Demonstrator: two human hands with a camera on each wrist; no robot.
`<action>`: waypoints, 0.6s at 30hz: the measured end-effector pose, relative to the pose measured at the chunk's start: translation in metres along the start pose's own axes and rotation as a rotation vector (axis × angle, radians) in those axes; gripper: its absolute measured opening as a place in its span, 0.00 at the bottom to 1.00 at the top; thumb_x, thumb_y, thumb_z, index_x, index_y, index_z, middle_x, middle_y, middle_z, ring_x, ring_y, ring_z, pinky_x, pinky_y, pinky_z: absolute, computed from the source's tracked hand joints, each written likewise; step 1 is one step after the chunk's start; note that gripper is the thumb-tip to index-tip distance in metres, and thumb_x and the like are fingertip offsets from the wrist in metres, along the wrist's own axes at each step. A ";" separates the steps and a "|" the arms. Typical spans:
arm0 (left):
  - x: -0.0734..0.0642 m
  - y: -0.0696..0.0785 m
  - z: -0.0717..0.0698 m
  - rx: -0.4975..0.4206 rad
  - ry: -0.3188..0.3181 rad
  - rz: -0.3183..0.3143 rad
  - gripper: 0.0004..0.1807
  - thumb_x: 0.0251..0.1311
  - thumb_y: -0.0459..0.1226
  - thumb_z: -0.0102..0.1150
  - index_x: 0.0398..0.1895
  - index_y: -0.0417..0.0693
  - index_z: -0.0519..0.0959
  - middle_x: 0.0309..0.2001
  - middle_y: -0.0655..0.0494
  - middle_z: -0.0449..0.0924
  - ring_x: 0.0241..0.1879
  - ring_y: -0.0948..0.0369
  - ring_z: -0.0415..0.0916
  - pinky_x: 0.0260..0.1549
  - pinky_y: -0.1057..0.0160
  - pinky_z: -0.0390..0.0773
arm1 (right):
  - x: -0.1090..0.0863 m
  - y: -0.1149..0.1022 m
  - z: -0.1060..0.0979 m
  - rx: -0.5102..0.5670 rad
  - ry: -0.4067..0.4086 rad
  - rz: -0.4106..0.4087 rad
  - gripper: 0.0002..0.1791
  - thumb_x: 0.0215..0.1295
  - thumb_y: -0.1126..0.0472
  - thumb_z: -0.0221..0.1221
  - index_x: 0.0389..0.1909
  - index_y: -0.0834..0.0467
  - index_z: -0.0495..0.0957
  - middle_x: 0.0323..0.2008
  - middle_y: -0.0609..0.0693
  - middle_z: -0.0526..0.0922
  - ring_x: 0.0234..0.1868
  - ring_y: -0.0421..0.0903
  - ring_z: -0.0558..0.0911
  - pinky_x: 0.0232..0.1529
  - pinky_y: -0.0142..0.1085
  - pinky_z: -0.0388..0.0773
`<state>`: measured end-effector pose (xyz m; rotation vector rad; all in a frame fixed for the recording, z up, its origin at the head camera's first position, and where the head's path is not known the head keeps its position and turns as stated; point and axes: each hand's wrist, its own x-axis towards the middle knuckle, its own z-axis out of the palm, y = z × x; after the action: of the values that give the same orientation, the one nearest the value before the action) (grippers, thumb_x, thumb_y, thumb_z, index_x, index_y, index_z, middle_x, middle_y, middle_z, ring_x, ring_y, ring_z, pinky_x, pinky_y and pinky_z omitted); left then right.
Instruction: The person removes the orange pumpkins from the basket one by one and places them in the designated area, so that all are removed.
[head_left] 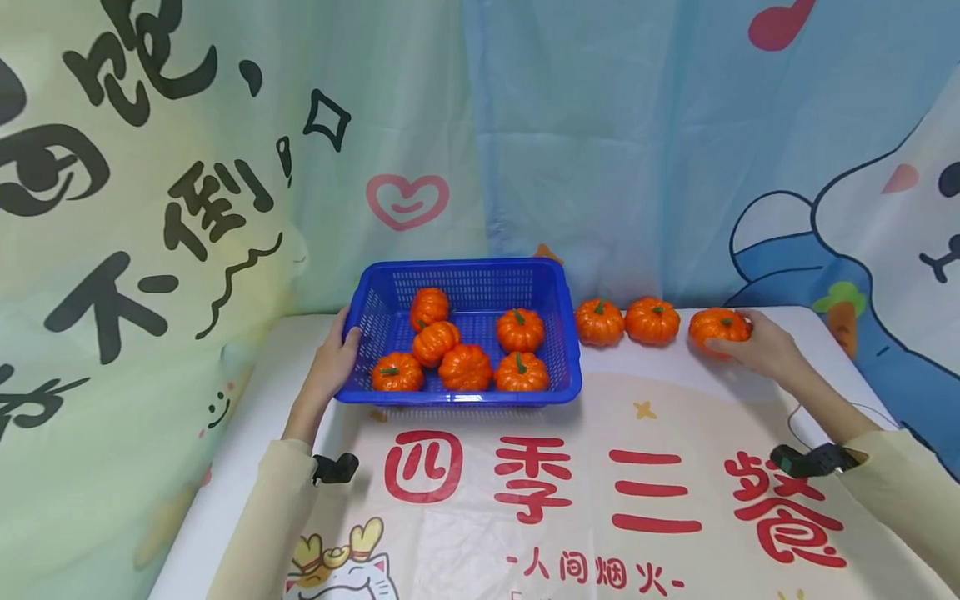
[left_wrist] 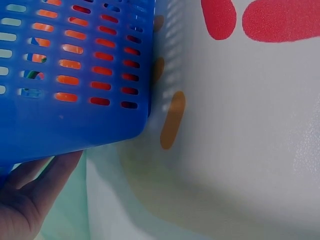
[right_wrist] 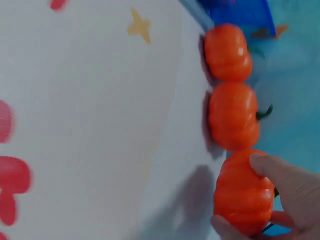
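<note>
My left hand [head_left: 334,357] grips the left rim of a blue plastic basket [head_left: 457,398], its thumb at the rim. In the left wrist view, fingers [left_wrist: 52,175] reach up against the underside of the basket's edge. Several small orange pumpkins [head_left: 465,367] with green stems lie inside. On the far right of the table, my right hand [head_left: 767,346] holds another pumpkin [head_left: 716,327] between thumb and fingers. The right wrist view shows the thumb on one side of this held pumpkin [right_wrist: 242,195] and a fingertip on the other.
Two more pumpkins, one next to the basket [head_left: 599,322] and one beside it [head_left: 652,321], stand in a row along the table's back edge. A printed cloth [head_left: 585,454] with red characters covers the table. A patterned curtain [head_left: 585,167] hangs right behind.
</note>
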<state>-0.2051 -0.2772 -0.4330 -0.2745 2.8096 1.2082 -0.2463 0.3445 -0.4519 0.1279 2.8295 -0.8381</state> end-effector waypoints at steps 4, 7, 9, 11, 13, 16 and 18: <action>0.001 0.000 0.002 0.004 0.011 0.013 0.33 0.75 0.48 0.29 0.79 0.54 0.39 0.75 0.36 0.49 0.70 0.33 0.55 0.68 0.35 0.56 | 0.016 0.010 0.004 0.048 0.027 0.060 0.58 0.62 0.34 0.55 0.73 0.72 0.40 0.64 0.79 0.56 0.49 0.68 0.67 0.36 0.47 0.84; 0.002 0.001 0.002 0.003 0.009 0.021 0.33 0.75 0.48 0.29 0.79 0.54 0.39 0.75 0.35 0.49 0.70 0.33 0.55 0.67 0.35 0.57 | 0.026 0.015 0.007 0.063 0.039 0.068 0.59 0.62 0.33 0.55 0.73 0.72 0.39 0.65 0.79 0.56 0.50 0.68 0.67 0.35 0.47 0.84; 0.003 0.000 0.004 0.001 0.006 0.024 0.33 0.75 0.48 0.29 0.79 0.54 0.39 0.75 0.35 0.49 0.70 0.33 0.56 0.67 0.35 0.57 | 0.030 0.018 0.010 0.058 0.046 0.061 0.58 0.62 0.33 0.54 0.73 0.72 0.40 0.65 0.78 0.56 0.52 0.69 0.66 0.38 0.50 0.84; 0.003 0.000 0.005 -0.002 0.003 0.021 0.33 0.75 0.48 0.29 0.79 0.53 0.39 0.75 0.35 0.49 0.70 0.33 0.56 0.67 0.35 0.57 | 0.033 0.020 0.013 0.043 0.046 0.038 0.58 0.63 0.33 0.54 0.73 0.72 0.40 0.65 0.78 0.57 0.55 0.71 0.65 0.42 0.55 0.82; 0.002 -0.001 0.005 -0.001 0.004 0.017 0.33 0.75 0.48 0.29 0.79 0.54 0.39 0.75 0.35 0.49 0.70 0.33 0.56 0.67 0.35 0.57 | 0.036 0.021 0.015 0.028 0.042 0.011 0.58 0.63 0.34 0.54 0.73 0.73 0.41 0.65 0.79 0.56 0.57 0.72 0.64 0.47 0.59 0.80; 0.000 -0.001 0.003 -0.001 0.007 0.014 0.33 0.75 0.47 0.30 0.79 0.53 0.39 0.75 0.35 0.49 0.70 0.32 0.56 0.67 0.34 0.57 | 0.039 0.019 0.017 0.004 0.033 -0.031 0.56 0.64 0.36 0.55 0.72 0.74 0.41 0.65 0.79 0.56 0.60 0.73 0.62 0.56 0.63 0.72; 0.000 0.000 0.001 0.001 0.008 0.019 0.33 0.75 0.47 0.30 0.79 0.53 0.39 0.75 0.34 0.49 0.69 0.32 0.56 0.66 0.34 0.58 | 0.040 0.017 0.018 0.000 0.030 -0.048 0.55 0.65 0.38 0.55 0.71 0.75 0.41 0.65 0.79 0.56 0.61 0.73 0.61 0.60 0.65 0.67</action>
<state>-0.2047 -0.2766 -0.4333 -0.2534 2.8258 1.2124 -0.2803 0.3502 -0.4835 0.0730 2.8710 -0.8528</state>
